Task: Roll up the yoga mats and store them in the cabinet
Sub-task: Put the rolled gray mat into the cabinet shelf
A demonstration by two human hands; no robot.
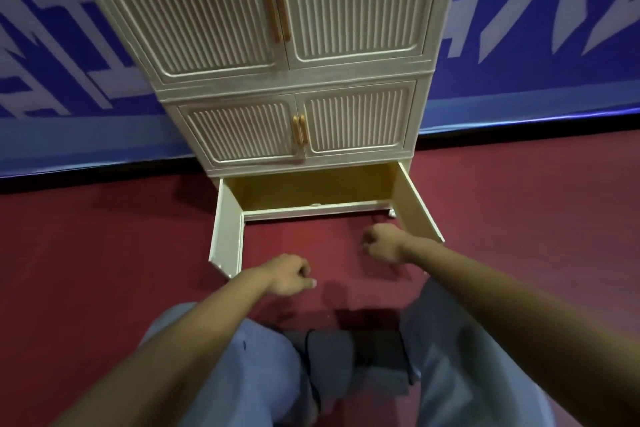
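i'm looking down at the cabinet (pixel 294 87), and its bottom compartment (pixel 311 191) is standing open with both lower doors swung out; the two upper pairs are closed. my left hand (pixel 289 276) is hovering loosely curled, its grip holding nothing, and my right hand (pixel 382 242) is hanging the same way near the right door (pixel 417 206). no yoga mats are showing, so i'm judging the storing as either finished or not started.

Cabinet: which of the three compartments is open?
The bottom compartment of the cabinet: both its doors are swung out over the red floor, showing a yellowish interior. The top pair and middle pair are closed.
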